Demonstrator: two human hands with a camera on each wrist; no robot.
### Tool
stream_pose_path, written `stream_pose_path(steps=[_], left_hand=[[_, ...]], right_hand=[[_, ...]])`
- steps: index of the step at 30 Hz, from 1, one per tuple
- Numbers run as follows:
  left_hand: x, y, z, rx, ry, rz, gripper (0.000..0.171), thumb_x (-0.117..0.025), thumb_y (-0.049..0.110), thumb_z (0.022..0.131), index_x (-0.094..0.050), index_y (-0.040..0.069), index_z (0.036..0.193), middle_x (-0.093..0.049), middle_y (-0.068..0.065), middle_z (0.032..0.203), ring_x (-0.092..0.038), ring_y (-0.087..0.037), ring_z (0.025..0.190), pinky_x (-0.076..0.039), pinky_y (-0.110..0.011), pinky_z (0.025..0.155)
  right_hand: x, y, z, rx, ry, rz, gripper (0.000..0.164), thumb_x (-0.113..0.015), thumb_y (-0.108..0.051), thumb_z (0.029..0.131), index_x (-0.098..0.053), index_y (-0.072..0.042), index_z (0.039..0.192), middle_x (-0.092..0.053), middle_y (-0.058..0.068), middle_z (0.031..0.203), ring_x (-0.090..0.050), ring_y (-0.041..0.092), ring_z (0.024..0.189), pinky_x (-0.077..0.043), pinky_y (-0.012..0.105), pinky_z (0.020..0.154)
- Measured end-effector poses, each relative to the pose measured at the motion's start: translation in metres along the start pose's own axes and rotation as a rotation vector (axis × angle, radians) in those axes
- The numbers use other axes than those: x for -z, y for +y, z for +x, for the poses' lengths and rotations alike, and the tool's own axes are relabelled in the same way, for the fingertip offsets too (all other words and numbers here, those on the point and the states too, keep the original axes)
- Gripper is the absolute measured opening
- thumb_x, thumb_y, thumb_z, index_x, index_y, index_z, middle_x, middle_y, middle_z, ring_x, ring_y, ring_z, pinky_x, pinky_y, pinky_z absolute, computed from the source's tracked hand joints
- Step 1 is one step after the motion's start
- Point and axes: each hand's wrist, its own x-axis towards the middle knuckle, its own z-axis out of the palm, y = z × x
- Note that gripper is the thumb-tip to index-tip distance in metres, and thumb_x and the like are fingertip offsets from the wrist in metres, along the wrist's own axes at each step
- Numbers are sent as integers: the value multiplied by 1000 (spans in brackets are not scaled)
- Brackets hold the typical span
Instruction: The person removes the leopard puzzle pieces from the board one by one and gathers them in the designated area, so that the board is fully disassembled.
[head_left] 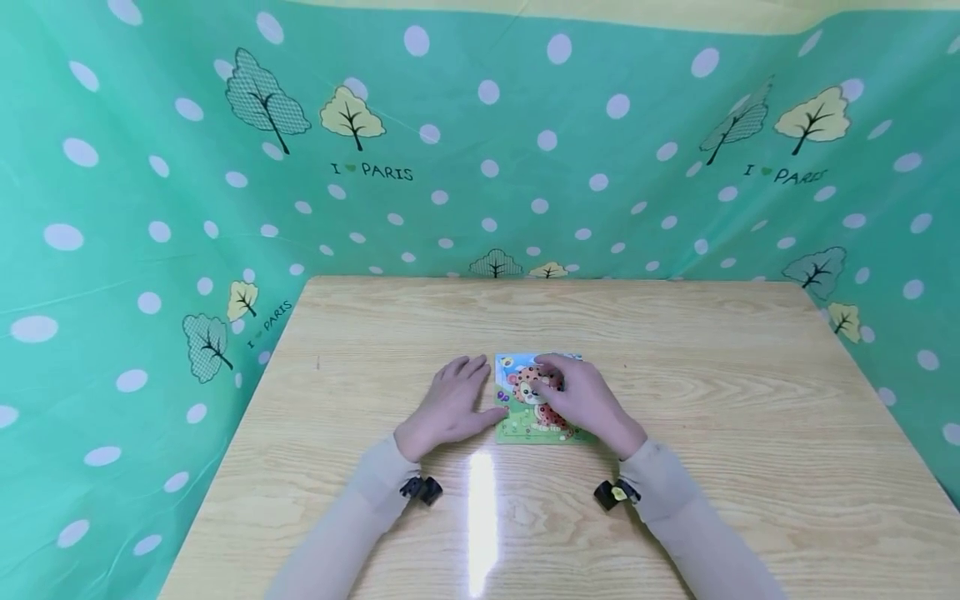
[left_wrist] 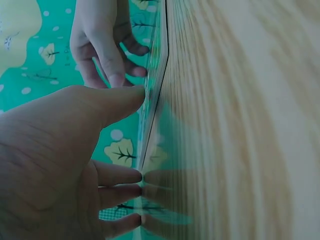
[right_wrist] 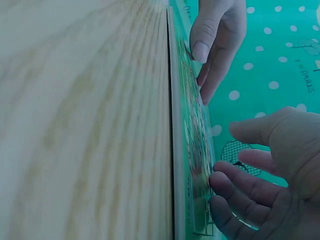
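Observation:
A thin, square picture board [head_left: 517, 429] with a spotted cartoon leopard on green grass and blue sky lies flat on the wooden table. At its left side is my left hand [head_left: 452, 408]; the thumb touches the board's edge, and the other fingers rest spread on the tabletop. My right hand [head_left: 588, 400] is over the board's right part, hiding some of the picture. In the right wrist view, fingertips of the right hand [right_wrist: 275, 175] touch the board's surface [right_wrist: 192, 150], with the thumb held apart. Nothing shows between those fingers.
The pale wooden table [head_left: 360, 333] stretches around the board on all sides. A green dotted cloth [head_left: 450, 100] with trees hangs behind the table and at both sides. Small dark cameras [head_left: 431, 491] sit on both wrists. A bright glare streak [head_left: 482, 517] crosses the near tabletop.

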Motion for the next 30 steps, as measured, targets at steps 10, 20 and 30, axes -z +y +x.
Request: stream_pose_path(steps=[10, 20, 30], left_hand=[[-3, 2, 5, -26, -10, 7, 89, -68, 57, 97, -42, 3, 162, -36, -18, 172, -29, -47, 159, -24, -66, 130], [-3, 3, 11, -36, -33, -7, 95, -72, 61, 94, -39, 7, 164, -32, -14, 175, -29, -44, 160, -21, -66, 131], [0, 5, 13, -37, -39, -19, 94, -75, 60, 93, -42, 8, 164, -35, -13, 173, -29, -44, 160, -23, -66, 130]], right_hand=[[-9, -1, 11, 6, -45, -95, 42, -72, -33, 103, -72, -7, 136, -73, 8, 119, -64, 18, 93, -57, 39, 82], [-11, -3, 22, -9, -128, -182, 58, -78, -42, 98, -66, -9, 144, -66, 10, 118, -61, 22, 94, -56, 43, 84], [-6, -4, 29, -55, -183, -97, 59, -78, -42, 98, -64, -10, 145, -70, 12, 123, -67, 29, 111, -58, 51, 94]])
